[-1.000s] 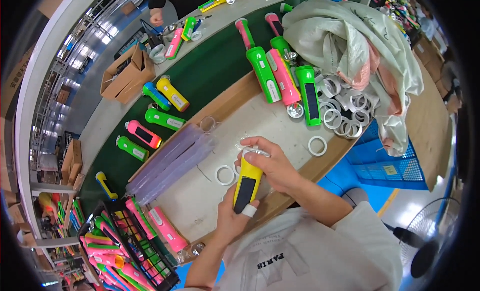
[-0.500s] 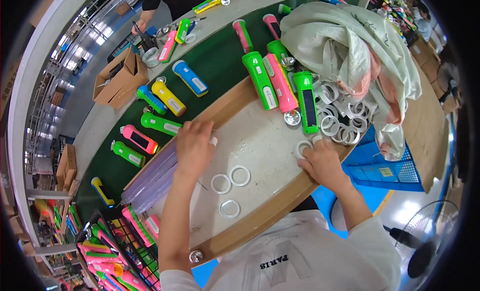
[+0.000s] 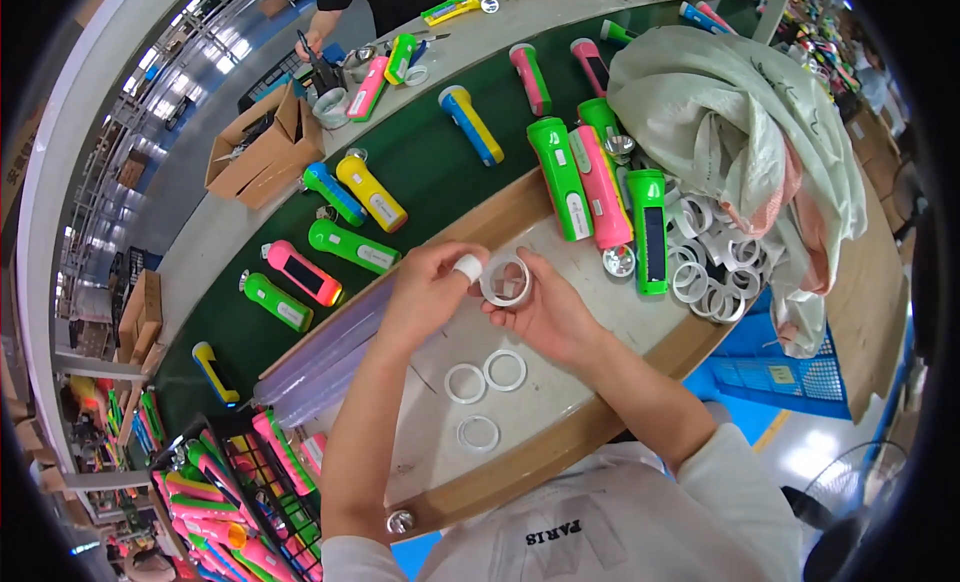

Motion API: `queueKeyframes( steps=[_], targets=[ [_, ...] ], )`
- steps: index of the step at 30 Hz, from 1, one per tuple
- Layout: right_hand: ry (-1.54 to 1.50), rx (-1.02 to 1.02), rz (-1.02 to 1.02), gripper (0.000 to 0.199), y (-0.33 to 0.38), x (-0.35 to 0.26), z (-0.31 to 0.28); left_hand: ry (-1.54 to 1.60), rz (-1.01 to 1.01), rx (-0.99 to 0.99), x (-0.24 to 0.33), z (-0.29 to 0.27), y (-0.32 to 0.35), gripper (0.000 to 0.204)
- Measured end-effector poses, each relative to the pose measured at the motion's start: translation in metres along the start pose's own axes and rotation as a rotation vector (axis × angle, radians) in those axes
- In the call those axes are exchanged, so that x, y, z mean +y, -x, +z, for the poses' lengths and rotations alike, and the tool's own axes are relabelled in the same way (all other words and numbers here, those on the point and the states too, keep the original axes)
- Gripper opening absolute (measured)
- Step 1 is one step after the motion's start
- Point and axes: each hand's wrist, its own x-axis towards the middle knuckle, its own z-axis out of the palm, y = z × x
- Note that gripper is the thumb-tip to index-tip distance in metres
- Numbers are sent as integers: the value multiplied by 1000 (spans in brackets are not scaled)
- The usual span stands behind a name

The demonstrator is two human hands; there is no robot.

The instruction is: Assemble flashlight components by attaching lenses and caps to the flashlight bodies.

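Observation:
Above the middle of a shallow cardboard-edged tray (image 3: 520,402), my right hand (image 3: 552,312) holds a white plastic ring (image 3: 506,281) between thumb and fingers, its opening tilted up. Against the ring's left side is my left hand (image 3: 428,287), fingers curled together. A white wrap covers one of its fingertips; whatever it pinches is hidden. Below my hands, three white rings (image 3: 480,433) lie flat on the tray floor. Long bundles in clear purplish film (image 3: 335,347) lie along the tray's left side, beside my left forearm.
Several flashlights (image 3: 560,177) stand at the tray's far right, beside a heap of white rings (image 3: 715,282) spilling from a woven sack (image 3: 730,122). More flashlights lie on the green belt (image 3: 430,182). A black crate (image 3: 240,472) holds others. Across the belt, a person's hand (image 3: 318,30) grips a tool.
My right hand has brought a ring from beside the heap to the tray's middle. My left hand has moved right from the tray's far edge to meet it. The view has shifted slightly.

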Motion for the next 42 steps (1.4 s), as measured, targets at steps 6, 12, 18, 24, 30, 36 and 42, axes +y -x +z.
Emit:
queueKeyframes(
  steps=[6, 12, 18, 24, 30, 36, 42],
  targets=[
    [1, -29, -52, 42, -4, -5, 8, -1410, 5, 514, -60, -57, -85, 33],
    [-73, -84, -69, 44, -6, -10, -1, -1150, -278, 372, -66, -84, -99, 30],
    [-74, -59, -88, 44, -6, -13, -6, -374, 209, 194, -38, -92, -13, 27],
    [-34, -30, -127, 43, -4, -15, -4, -479, 379, -116, 31, -62, 83, 31],
    [-99, 72, -140, 47, 2, -10, 11, -1048, 428, -146, 59, -28, 126, 41],
    [-116, -48, -114, 38, -3, -10, -7, -1200, 398, -283, 65, -18, 141, 41],
    [-20, -42, -173, 44, 5, -9, 5, -892, 275, -235, 68, -21, 145, 51]
  ],
)
